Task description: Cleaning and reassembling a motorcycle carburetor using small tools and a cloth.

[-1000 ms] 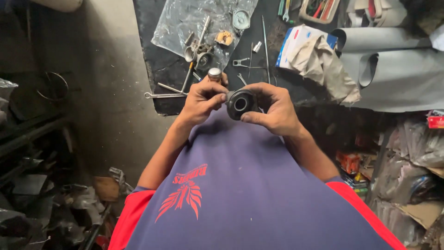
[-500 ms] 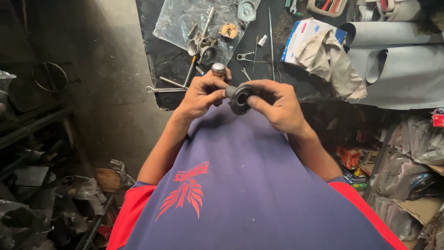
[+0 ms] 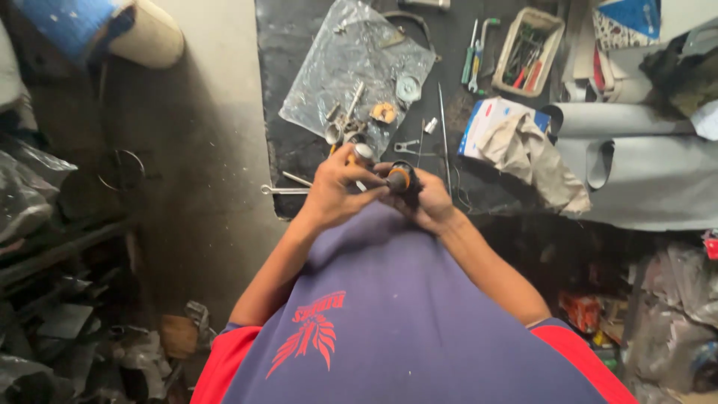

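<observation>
1. Black round part [image 3: 404, 182] with an orange centre, gripped at mid-frame, just above the purple shirt [image 3: 404, 314].
2. Right hand [image 3: 428, 200] curled shut around that part from below.
3. Left hand [image 3: 338, 193] closed on a small metal-capped piece [image 3: 362, 153], fingertips touching the black part.
4. Dark table [image 3: 299, 45] beyond, carrying a clear plastic sheet [image 3: 351, 67] with metal bits, a spanner [image 3: 283, 190], and a tray of tools [image 3: 529, 51] at upper right.

dim, flat daylight | glare on plastic sheet [image 3: 351, 71] | dark lower corners | wide-angle edge stretch | mild softness
</observation>
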